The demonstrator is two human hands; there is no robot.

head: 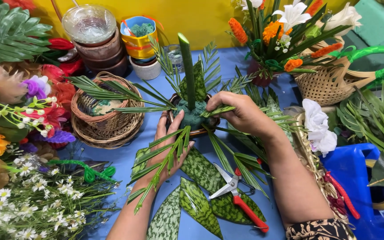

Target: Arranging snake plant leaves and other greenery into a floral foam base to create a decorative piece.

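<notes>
The left hand (167,146) rests against the near side of a small dark bowl (197,131) that stands on the blue worktop (125,155). Its fingers are half open and lie on the block of green floral foam (191,116) inside the bowl; a palm leaf (163,158) lies across the back of this hand, but I cannot tell if the hand grips it. The right hand (241,113) is on the other side of the bowl, and its fingers are pinched closed on a narrow palm leaflet (216,110) whose end touches the foam. A thick green stalk (186,66) stands upright in the foam, and more palm fronds spread out from the bowl to both sides.

In front of the bowl, spotted green leaves (201,171) lie flat on the worktop, and scissors with red handles (238,195) lie on them. A woven basket (105,113) stands to the left of the bowl, near it but not touching. A second basket with a green handle (334,80), full of orange and white flowers, is far right. Small white daisies (32,200) lie at the lower left.
</notes>
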